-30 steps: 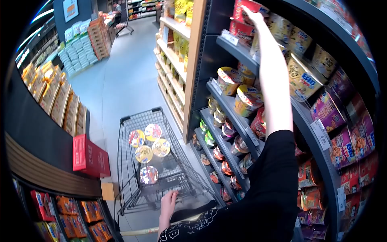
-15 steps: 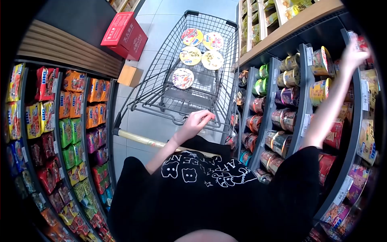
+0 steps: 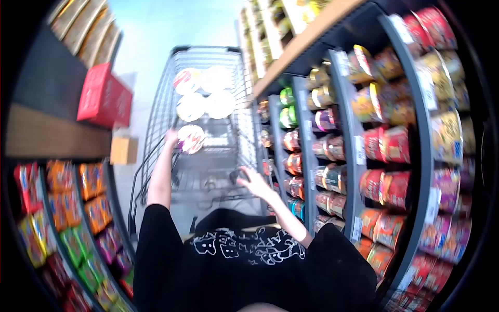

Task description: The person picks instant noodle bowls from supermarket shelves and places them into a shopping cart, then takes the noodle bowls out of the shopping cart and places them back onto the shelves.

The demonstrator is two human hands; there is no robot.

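The wire shopping cart (image 3: 206,48) stands in front of me, with several round-lidded instant noodle bowls in it. My left hand (image 3: 171,137) is at the cart's left side, beside the nearest bowl (image 3: 191,139); motion blur hides its fingers, and I cannot tell if it touches the bowl or the wire. Over the rear part of the cart, my right hand (image 3: 253,180) has its fingers apart and holds nothing. Red noodle bowls (image 3: 435,27) sit on the upper shelf at the far right.
Shelves of noodle cups (image 3: 330,148) line the right side. On the left are a red box (image 3: 105,97), a small wooden block (image 3: 123,151) and shelves of packets (image 3: 96,197). Bright floor (image 3: 150,31) extends beyond the cart.
My right hand has come down from the red bowls on the right shelf to the cart, empty. My left hand has moved forward and left. The view has shifted.
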